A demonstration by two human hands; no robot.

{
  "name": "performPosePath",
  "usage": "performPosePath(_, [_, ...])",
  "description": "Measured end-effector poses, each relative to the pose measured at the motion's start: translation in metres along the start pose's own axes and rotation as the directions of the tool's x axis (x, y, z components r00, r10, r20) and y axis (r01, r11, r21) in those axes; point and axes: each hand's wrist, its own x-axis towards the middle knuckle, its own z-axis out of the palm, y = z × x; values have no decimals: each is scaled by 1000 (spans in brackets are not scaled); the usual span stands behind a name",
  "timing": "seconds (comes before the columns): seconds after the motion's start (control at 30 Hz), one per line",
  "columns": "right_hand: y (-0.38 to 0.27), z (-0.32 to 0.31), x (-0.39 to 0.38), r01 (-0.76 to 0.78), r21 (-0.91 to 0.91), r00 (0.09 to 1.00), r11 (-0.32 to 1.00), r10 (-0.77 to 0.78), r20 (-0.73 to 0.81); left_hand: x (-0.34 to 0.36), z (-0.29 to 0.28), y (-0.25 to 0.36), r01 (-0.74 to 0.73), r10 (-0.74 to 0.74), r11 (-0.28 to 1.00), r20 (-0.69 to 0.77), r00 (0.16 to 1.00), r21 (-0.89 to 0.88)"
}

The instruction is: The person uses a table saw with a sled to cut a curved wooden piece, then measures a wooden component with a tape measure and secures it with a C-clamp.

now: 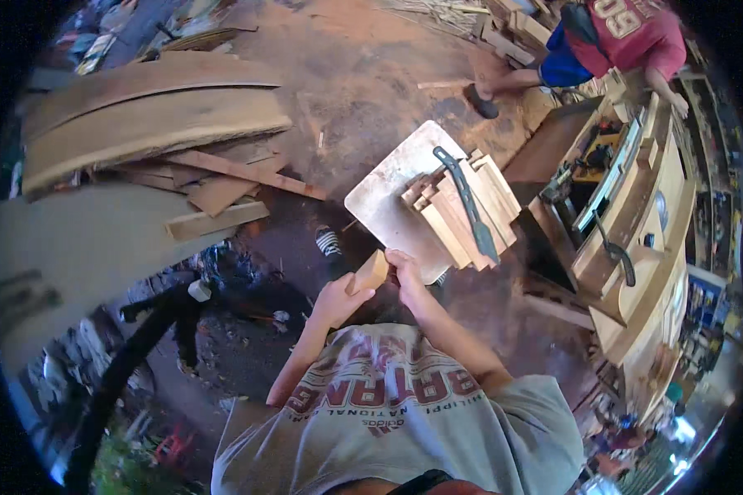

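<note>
In front of my chest, my left hand is wrapped round the lower end of a short, light wooden block. My right hand is closed at the block's right edge, its fingertips against the wood; the inside of this hand is hidden. Just beyond stands a small table with a worn white top. Several wooden strips are stacked on its right part. Across the stack lies a long dark tool with a slotted handle, its kind unclear.
Wide boards and loose planks lie at the left. A wooden workbench with a clamp runs along the right. At the far right a person in a red shirt stands by it. Scrap wood is piled at the back.
</note>
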Motion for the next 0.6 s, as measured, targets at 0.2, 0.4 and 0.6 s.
performPosePath(0.2, [-18,128,21,-83,-26,995,996,85,47,20,-123,-30,42,-46,994,35,998,105])
performPosePath(0.4, [-88,140,41,121,85,992,989,-122,15,105,-195,0,-217,270,955,289,918,-201])
performPosePath(0.6, [-174,123,41,275,140,959,951,-262,-104,171,-220,103,-445,467,883,377,800,-148])
